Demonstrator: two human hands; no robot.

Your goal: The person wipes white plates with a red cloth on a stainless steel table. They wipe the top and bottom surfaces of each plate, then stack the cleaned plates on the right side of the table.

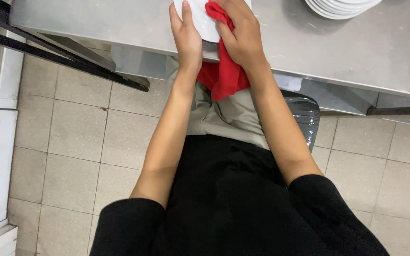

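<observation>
Head view showed the white plate point(200, 21) held between both hands at the near edge of the steel table point(380, 52). The left hand point(186, 40) gripped its left rim, fingers pressed together. The right hand point(243, 35) pinched a red cloth point(226, 76) against the plate; cloth hung below the fingers. A plate stack point(340, 7) stood well right.
</observation>
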